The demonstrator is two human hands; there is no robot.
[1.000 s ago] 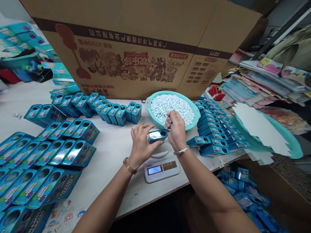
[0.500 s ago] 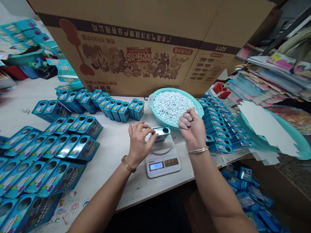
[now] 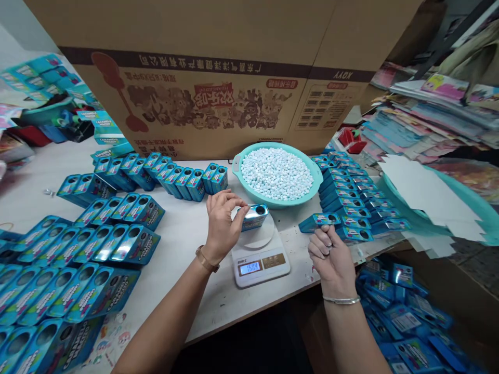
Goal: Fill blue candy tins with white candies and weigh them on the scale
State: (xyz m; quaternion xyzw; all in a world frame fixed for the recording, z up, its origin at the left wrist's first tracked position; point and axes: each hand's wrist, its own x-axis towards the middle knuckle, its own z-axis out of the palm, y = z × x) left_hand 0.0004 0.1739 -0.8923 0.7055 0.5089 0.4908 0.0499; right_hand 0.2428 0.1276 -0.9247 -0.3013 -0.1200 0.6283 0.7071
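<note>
A small blue box (image 3: 254, 217) with a round hole in its top stands on the white digital scale (image 3: 262, 266), whose lit display seems to read 150.4. My left hand (image 3: 225, 222) has thumb and fingertips closed at the left end of this box. To the right of the scale, my right hand (image 3: 331, 254) is curled closed, and whatever is inside its fingers stays hidden. Just beyond its knuckles lies another blue box (image 3: 312, 223). A turquoise bowl (image 3: 238, 174) behind the scale is heaped with small pale candies (image 3: 276, 174).
Rows of blue boxes (image 3: 128, 241) fill the left of the table, and more boxes (image 3: 346, 197) line up right of the bowl. Behind stands a large cardboard carton (image 3: 234, 31). White cut sheets (image 3: 429, 197) lie at right, above a bin of blue boxes (image 3: 405, 317).
My right hand has moved from the bowl's front edge down and to the right, still closed. My left hand stays at the box. The scale reading has risen from about 147.1.
</note>
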